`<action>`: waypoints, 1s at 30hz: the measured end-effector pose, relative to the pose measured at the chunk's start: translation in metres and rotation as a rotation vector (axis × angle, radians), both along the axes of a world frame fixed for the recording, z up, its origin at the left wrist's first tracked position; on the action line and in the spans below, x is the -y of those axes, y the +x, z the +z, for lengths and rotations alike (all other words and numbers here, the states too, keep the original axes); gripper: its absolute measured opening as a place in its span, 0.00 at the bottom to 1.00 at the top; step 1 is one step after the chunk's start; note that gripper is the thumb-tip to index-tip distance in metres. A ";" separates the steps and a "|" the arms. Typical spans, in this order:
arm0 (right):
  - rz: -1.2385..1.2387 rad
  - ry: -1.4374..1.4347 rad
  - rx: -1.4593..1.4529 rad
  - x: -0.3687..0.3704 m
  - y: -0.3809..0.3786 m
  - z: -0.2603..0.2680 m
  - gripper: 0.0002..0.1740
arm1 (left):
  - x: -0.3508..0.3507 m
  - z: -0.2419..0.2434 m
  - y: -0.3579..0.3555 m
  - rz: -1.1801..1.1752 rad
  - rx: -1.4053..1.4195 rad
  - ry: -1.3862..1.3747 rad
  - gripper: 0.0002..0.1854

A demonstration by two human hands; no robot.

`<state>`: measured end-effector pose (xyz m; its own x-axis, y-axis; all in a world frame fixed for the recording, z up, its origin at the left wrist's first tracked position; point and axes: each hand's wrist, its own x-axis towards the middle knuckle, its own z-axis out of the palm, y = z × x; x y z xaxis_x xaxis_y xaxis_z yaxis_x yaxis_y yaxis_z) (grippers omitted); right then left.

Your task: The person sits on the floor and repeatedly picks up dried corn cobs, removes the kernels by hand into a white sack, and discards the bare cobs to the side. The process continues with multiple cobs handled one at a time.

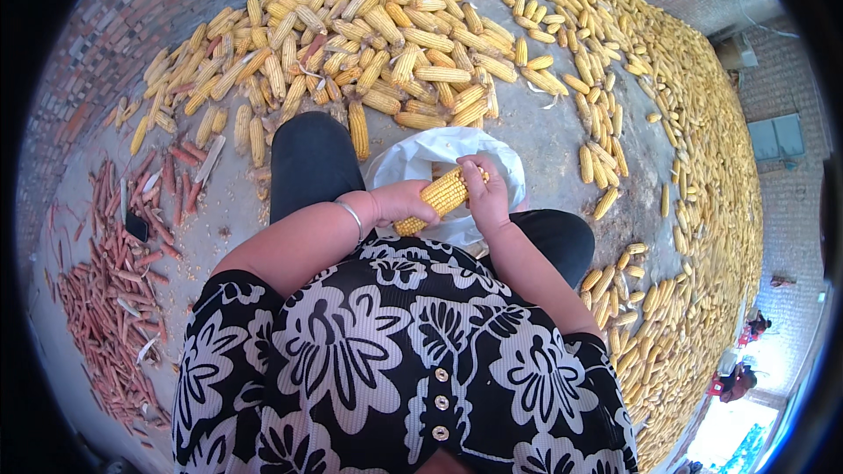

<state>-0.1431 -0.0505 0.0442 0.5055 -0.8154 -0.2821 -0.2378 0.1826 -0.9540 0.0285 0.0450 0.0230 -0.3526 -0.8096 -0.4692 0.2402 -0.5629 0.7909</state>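
A yellow ear of corn (442,196) is held slantwise between both hands, over a white plastic sack (421,148). My left hand (405,203) grips its lower end; a bracelet circles that wrist. Around the upper end my right hand (485,192) is closed, with its thumb lying on the kernels. The sack's mouth gapes between my knees, and its inside is mostly hidden by the hands and the ear.
Ahead lies a heap of husked corn ears (395,33). A larger corn pile (711,164) runs along the right. Bare reddish cobs (118,296) are strewn at left, with a dark phone-like object (136,227) on them. Brick walls (132,13) stand behind.
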 end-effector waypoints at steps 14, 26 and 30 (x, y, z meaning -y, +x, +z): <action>0.010 -0.146 0.075 0.004 0.005 -0.022 0.14 | -0.001 -0.003 0.001 -0.030 -0.011 -0.001 0.26; 0.211 0.211 0.115 0.009 -0.013 0.015 0.13 | 0.000 -0.004 0.004 -0.023 -0.141 0.057 0.24; 0.082 0.200 0.077 0.001 -0.009 -0.002 0.15 | 0.001 -0.004 0.003 -0.044 -0.149 0.050 0.22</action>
